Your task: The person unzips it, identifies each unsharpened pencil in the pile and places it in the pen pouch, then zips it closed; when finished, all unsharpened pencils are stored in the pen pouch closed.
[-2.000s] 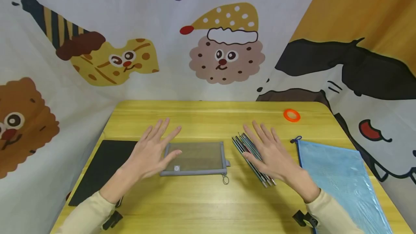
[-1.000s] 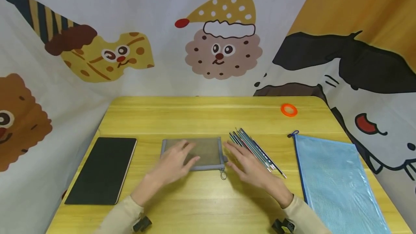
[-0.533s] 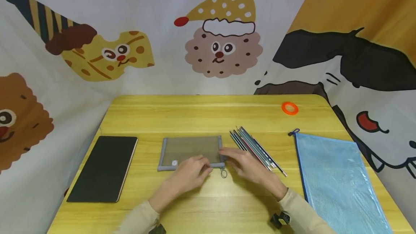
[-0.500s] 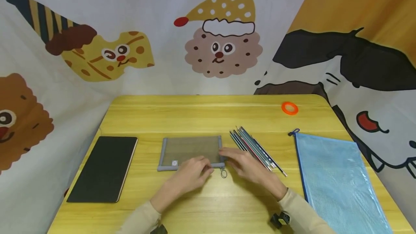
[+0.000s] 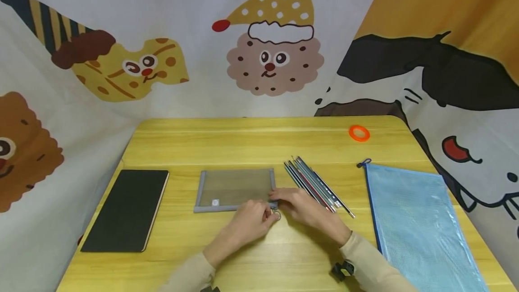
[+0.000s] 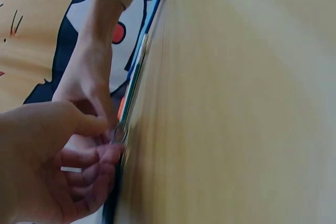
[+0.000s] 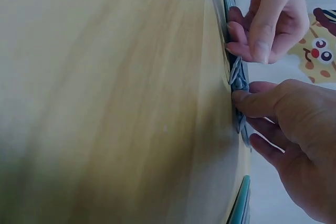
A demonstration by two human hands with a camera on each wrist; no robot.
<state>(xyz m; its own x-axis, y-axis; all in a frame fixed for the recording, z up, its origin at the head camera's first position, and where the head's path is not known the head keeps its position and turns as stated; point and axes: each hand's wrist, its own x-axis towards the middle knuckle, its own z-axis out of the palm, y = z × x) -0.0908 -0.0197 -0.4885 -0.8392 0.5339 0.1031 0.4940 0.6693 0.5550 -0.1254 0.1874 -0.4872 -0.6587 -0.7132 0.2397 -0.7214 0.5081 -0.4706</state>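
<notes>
A grey mesh zipper pouch [image 5: 235, 184] lies flat on the table, its metal pull ring [image 5: 277, 214] at the near right corner. My right hand [image 5: 302, 204] pinches that corner between thumb and fingers, as the right wrist view shows. My left hand [image 5: 252, 220] is beside it, fingers loosely bent and fingertips right at the pull ring [image 7: 235, 70]. A gap shows between left thumb and forefinger in the left wrist view. Several pencils [image 5: 318, 186] lie in a slanted bundle just right of the pouch, partly behind the right hand.
A black notebook [image 5: 125, 211] lies at the left of the wooden table [image 5: 239, 143]. On the right is a blue zip document bag [image 5: 413, 224]. An orange ring [image 5: 359, 133] rests near the back edge. A cartoon-printed cloth [image 5: 170, 8] hangs behind.
From raised and spread, both hands have come down to the pouch. The left has slid right along its near edge to the ring; the right has taken the corner. The pencils spread slightly.
</notes>
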